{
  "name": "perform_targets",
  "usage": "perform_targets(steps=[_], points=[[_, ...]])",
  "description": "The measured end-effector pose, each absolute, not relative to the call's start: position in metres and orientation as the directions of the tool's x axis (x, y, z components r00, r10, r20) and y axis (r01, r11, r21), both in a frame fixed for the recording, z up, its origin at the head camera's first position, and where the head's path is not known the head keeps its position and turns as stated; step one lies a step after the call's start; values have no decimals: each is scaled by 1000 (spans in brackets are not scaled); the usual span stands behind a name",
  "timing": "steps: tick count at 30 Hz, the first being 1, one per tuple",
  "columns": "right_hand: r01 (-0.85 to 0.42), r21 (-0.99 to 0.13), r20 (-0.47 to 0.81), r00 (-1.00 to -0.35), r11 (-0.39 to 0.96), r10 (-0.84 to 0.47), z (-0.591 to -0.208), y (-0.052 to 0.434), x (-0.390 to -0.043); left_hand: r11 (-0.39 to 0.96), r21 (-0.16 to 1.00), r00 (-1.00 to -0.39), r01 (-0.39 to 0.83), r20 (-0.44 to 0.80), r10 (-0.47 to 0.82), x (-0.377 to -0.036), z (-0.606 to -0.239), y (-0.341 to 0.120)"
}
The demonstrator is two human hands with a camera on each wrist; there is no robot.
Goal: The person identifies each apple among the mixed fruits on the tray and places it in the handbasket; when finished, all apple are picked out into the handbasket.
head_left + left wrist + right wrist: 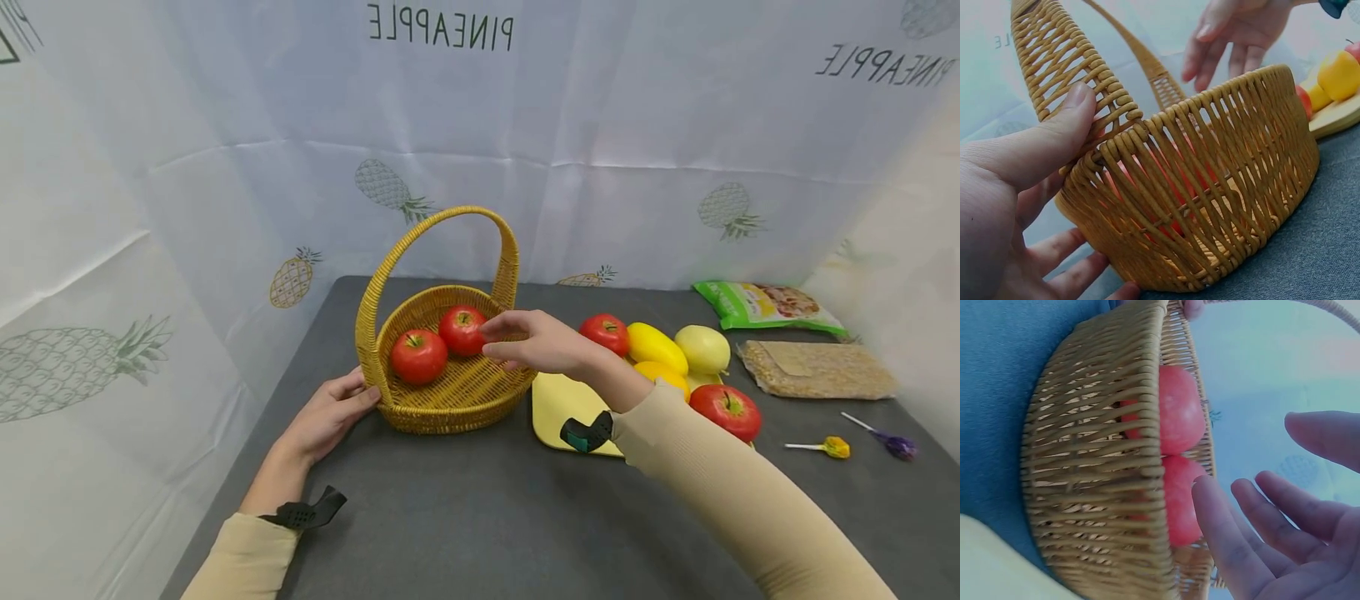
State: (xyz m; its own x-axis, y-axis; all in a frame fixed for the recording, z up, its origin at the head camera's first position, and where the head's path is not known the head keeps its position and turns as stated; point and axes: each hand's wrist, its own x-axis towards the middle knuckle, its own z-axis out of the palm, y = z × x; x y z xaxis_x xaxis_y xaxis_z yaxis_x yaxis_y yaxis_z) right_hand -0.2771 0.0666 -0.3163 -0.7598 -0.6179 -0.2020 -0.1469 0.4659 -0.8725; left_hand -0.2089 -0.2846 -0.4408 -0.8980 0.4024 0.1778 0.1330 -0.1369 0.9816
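A yellow wicker basket [442, 421] with a tall arched handle stands on the dark table. Inside it lie two red apples, a left one [418, 357] and a farther one [462, 330]. My left hand [330, 421] holds the basket at its left side; in the left wrist view the thumb lies on the foot of the handle and the fingers spread along the outer wall. Over the basket's right rim hovers my right hand [536, 342], fingers loosely extended and holding nothing. In the right wrist view its fingertips are near one red apple [1182, 500].
Right of the basket, a pale yellow tray [555, 408] bears red apples [726, 412], yellow fruits [657, 348] and a pale round fruit [702, 349]. Farther right lie a green snack bag [780, 306], a clear grain packet [817, 369] and two lollipops [836, 447]. A pineapple-print curtain hangs behind.
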Motion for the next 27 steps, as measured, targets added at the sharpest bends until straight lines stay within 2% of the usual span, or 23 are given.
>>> perform_targets(steps=[7,17,27], points=[[-133,-891,-168,-792,434,-586,-326,91,-261,-112,984,-902,138,171,396,-207,-444,-287],[-179,-897,-74,-841,404,-536,-336,118,-240,-145,977,-888,155,202,414,-208,-444,-289],[-161,-897,-57,-881,411,-470,-347,153,-223,-146,978,-886,149,197,420,-208,-441,-287]])
